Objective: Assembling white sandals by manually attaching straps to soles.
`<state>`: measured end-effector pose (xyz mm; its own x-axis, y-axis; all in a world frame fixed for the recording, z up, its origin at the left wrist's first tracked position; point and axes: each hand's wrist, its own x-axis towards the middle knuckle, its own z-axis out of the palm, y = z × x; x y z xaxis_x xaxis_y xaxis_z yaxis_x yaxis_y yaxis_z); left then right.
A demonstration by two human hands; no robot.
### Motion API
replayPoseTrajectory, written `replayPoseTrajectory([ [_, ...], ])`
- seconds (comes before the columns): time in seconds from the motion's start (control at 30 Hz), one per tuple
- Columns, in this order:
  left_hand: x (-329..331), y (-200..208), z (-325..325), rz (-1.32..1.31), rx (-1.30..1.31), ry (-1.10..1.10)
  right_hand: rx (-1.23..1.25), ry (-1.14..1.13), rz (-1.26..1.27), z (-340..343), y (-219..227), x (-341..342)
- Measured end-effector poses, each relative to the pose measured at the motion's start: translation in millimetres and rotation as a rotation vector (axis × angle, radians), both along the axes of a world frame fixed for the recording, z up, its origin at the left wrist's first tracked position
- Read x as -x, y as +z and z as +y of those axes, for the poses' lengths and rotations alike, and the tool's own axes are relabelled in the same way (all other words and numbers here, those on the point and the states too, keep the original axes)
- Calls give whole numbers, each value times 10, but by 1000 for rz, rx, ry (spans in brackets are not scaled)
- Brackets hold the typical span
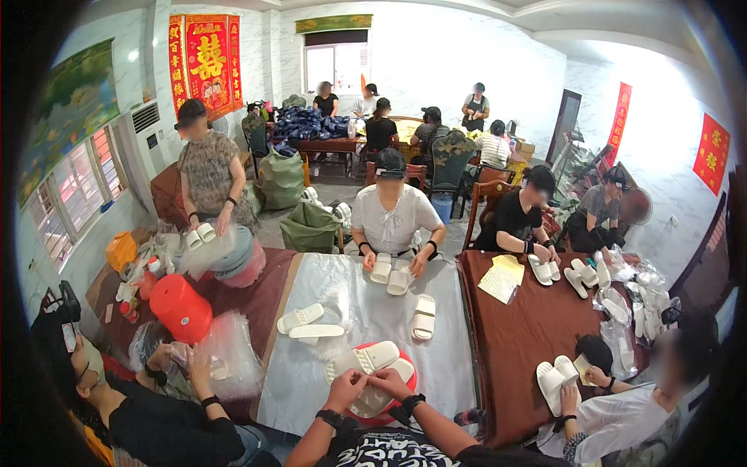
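My left hand (345,389) and my right hand (391,384) meet close together at the near edge of the table, fingers pinched. What they hold, if anything, is too small to make out. Just beyond them several cream slide sandals (378,355) lie on a round red surface (413,381), partly hidden by my hands. Farther left on the table rests a pair of cream slides (300,317), one tilted against the other. Another pair (423,317) sits to the right. Across from me a person holds a pair of slides (391,274) in both hands.
A grey plastic sheet (303,385) covers the middle table. At left stand a red bucket (180,309) and clear plastic bags (236,342). The brown table (506,335) at right carries more slides and a yellow sheet (501,278). Other people work on both sides and behind.
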<state>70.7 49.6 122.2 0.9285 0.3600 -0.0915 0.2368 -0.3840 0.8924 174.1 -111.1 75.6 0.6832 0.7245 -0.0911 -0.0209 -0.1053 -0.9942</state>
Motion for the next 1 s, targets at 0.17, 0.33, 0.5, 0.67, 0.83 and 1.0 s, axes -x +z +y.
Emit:
replayPoseTrajectory([
  [0.17,-133,25,119,74,109,-52,29,84,59,-6,42,-140],
  [0.33,-135,-146,224,40,167,-175,-40,117,103,19,107,-123],
  [0.5,-68,-101,214,128,240,-187,7,119,44,-34,282,-40],
  [0.67,-34,-211,274,24,196,-200,72,74,67,21,357,36],
  [0.83,-74,-276,204,16,143,-178,78,51,57,-4,195,-51],
  [1.0,44,-144,68,-78,-3,-88,55,1,45,43,184,11],
])
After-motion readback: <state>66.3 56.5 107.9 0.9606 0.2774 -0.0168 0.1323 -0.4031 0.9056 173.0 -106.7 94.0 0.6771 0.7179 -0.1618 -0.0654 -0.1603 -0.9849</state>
